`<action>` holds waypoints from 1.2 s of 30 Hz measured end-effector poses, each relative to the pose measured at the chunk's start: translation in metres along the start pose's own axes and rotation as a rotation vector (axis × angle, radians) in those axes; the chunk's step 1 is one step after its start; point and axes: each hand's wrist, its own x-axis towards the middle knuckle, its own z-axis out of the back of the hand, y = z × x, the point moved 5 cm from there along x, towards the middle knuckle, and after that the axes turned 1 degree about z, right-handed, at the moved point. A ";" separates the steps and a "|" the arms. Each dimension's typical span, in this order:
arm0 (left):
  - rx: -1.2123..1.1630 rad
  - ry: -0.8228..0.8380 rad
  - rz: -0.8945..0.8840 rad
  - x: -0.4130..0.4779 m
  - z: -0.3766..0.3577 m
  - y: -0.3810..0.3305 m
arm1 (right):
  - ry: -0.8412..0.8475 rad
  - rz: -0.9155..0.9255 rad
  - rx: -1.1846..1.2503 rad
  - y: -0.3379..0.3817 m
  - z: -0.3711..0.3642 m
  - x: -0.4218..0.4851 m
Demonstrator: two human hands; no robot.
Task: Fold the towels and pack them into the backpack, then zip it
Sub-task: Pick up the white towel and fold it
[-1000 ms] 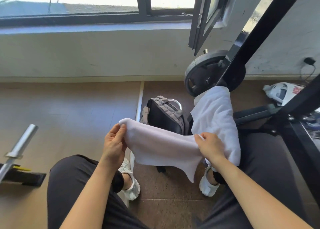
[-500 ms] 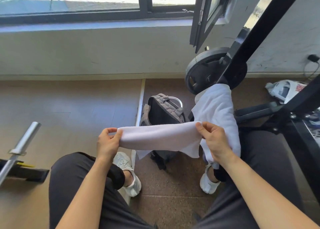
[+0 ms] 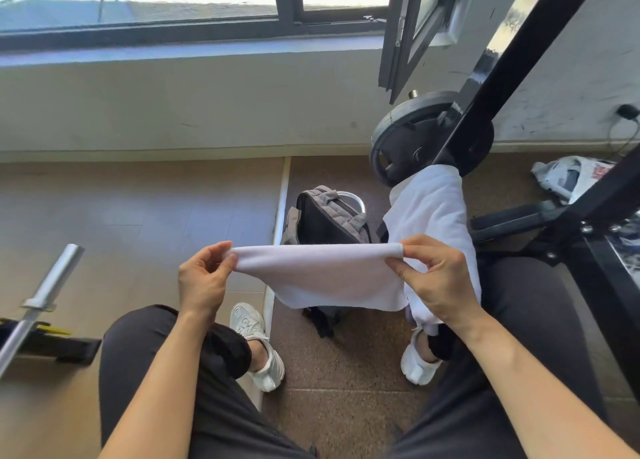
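Open floor (image 3: 138, 209) left — backpack (image 3: 325, 221) ahead, black frame (image 3: 519, 53) right.

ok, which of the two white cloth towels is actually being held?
The white cloth towel stretched between the left hand and right hand, each pinching one end. The other white towel hangs draped over the right leg.

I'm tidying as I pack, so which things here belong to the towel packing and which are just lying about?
Job: white cloth towel pinched between left hand and right hand; second white towel draped by the right knee; grey and black fabric backpack.
Lying about: steel barbell bar; black round weight plate; crumpled white bag.
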 end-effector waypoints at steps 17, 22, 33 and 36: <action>0.060 0.223 0.163 0.003 -0.015 0.019 | 0.004 0.067 0.178 0.015 -0.001 -0.005; 0.249 0.071 0.066 0.002 -0.010 0.016 | 0.073 0.015 0.209 0.008 -0.003 -0.006; -0.205 0.041 0.161 -0.008 -0.015 0.001 | -0.184 -0.133 -0.119 -0.016 0.003 -0.007; -0.251 0.104 0.167 -0.028 -0.028 -0.014 | -0.220 -0.131 -0.180 -0.015 -0.002 -0.008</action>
